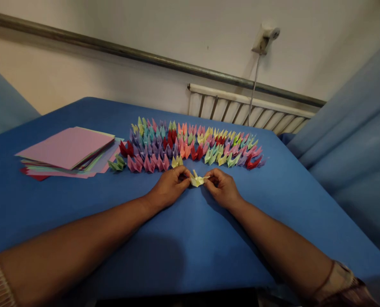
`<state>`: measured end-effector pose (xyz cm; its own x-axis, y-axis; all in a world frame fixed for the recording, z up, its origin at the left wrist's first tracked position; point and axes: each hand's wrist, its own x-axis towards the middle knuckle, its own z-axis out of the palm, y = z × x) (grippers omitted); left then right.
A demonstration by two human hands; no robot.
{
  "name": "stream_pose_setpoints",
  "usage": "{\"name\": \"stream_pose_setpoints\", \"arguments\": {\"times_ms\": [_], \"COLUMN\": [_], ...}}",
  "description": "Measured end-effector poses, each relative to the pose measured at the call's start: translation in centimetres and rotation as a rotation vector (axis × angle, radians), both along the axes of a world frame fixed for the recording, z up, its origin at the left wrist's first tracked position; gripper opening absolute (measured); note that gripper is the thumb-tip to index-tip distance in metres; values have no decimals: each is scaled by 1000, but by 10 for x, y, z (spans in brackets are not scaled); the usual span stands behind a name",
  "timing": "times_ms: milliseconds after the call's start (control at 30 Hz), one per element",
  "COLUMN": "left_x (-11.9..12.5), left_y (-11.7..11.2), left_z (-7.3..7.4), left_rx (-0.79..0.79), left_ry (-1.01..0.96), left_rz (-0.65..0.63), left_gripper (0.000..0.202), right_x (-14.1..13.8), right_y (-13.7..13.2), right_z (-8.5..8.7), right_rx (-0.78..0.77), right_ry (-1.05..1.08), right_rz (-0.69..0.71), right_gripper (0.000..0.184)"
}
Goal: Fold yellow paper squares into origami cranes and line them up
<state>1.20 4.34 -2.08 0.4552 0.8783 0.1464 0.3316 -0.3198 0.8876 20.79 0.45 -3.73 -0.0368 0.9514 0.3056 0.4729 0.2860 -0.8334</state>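
Observation:
A pale yellow origami paper crane [197, 181] is held between my two hands, just in front of rows of folded cranes. My left hand [172, 184] pinches its left side between thumb and fingers. On the other side, my right hand [222, 186] is closed on the crane's right end. Directly behind stands another yellow crane [177, 161] at the front of the rows. The many finished paper cranes [185, 150] are pink, red, purple, blue, green and yellow, packed close together.
A stack of coloured paper sheets [70, 149], pink on top, lies left of the cranes. Everything rests on a blue-covered table [164, 251]. Behind it are a wall rail [151, 56], a radiator [241, 108] and a socket with a plug [265, 39]. Blue curtains [352, 140] hang at the right.

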Motion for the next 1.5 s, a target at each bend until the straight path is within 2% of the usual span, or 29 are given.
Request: {"name": "stream_pose_setpoints", "arguments": {"times_ms": [200, 367, 467, 767, 1000, 1167, 1500], "left_x": [-4, -1, 1, 2, -3, -5, -6], "left_y": [3, 1, 0, 3, 6, 3, 0], "left_z": [-3, 0, 1, 4, 0, 5, 12], "left_rx": [32, 32, 32, 40, 163, 225, 243], "left_ry": [70, 49, 55, 71, 243, 389, 442], "left_rz": [13, -13, -26, 64, 92, 71, 49], "left_gripper": [11, 11, 11, 12, 10, 11, 10], "right_x": [7, 3, -1, 4, 8, 9, 11], "right_y": [2, 0, -1, 9, 12, 15, 24], "right_z": [-2, 0, 2, -9, -8, -12, -26], "right_rx": [-26, -13, 22, -6, -17, -19, -13], "right_ry": [-125, -41, -71, -117, -156, -144, -49], "right_rz": [-14, 21, 52, -66, -93, -90, -42], "right_gripper": [5, 4, 4, 3, 4, 7, 11]}}
